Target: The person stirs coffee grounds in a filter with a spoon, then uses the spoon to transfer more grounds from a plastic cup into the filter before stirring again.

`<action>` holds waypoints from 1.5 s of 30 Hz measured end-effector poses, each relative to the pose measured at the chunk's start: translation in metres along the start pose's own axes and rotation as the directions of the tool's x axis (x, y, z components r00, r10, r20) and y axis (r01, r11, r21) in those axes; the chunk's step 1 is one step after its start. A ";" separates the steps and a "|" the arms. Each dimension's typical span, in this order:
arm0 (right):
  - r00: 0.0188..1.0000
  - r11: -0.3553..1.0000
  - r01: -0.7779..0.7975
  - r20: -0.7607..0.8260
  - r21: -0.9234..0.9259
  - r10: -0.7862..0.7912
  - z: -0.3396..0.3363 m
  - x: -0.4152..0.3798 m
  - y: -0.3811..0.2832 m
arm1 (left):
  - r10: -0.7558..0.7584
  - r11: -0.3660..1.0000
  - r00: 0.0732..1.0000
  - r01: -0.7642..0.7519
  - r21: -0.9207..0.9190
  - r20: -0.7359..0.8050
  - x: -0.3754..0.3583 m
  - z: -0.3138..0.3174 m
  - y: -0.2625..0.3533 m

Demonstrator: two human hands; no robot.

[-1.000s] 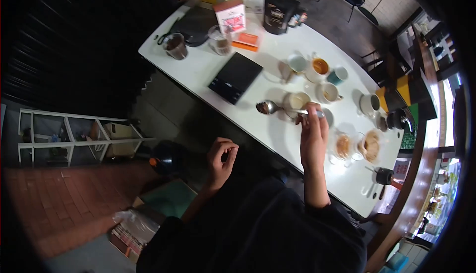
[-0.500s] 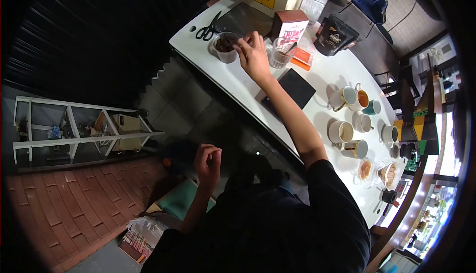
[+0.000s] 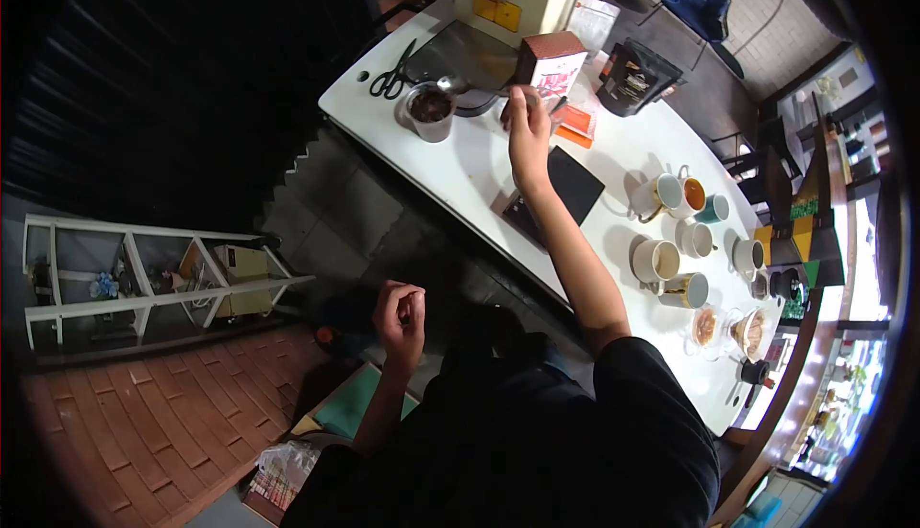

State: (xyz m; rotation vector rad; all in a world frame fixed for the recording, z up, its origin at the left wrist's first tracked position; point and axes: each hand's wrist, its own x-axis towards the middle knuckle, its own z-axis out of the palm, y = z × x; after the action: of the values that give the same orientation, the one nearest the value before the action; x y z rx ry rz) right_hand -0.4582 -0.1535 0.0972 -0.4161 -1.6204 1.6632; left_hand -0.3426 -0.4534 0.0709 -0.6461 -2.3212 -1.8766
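My right hand is over the white table, its fingers closed on the handle of a metal spoon. The spoon's bowl points left, just above the rim of a clear plastic cup that holds dark brown contents. Behind my right hand, a second clear cup is mostly hidden; a dark handle sticks up from it. My left hand hangs away from the table, fingers curled in, and I see nothing in it.
Black scissors lie beside the cup. A brown-and-white box, black pouch and flat black object are nearby. Several mugs and a glass dripper stand to the right. A white rack is at left.
My right hand has moved right, away from the dark-filled cup, and the spoon now shows above the rim. The view has shifted slightly. My left hand stays curled in about the same place.
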 end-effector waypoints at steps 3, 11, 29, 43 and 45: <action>0.991 0.938 -0.136 0.026 0.319 0.135 -0.029 -0.037 -0.033 | -0.054 0.998 0.991 0.051 0.031 0.123 -0.005 0.014 0.000; 0.891 0.614 -0.365 0.070 0.700 0.449 -0.186 -0.168 -0.126 | 0.192 0.974 0.814 -0.090 -0.207 0.549 -0.019 0.102 0.036; 0.757 0.947 0.139 -0.648 0.288 0.086 -0.521 -0.382 -0.260 | 0.421 0.901 0.684 -0.237 -0.364 0.596 -0.186 0.358 0.226; 0.700 0.978 0.091 -0.711 0.187 0.071 -0.609 -0.386 -0.241 | 0.265 0.964 0.717 -0.176 -0.200 0.645 -0.250 0.422 0.194; 0.702 0.994 0.075 -0.713 0.078 0.003 -0.600 -0.372 -0.241 | 0.265 0.964 0.675 -0.167 -0.207 0.689 -0.247 0.430 0.189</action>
State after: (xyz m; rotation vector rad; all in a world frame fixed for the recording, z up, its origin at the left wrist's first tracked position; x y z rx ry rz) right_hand 0.2740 -0.0168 0.1413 -0.8516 -0.9388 1.2941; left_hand 0.0354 -0.0808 0.0586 -1.8793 -2.3248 -1.8791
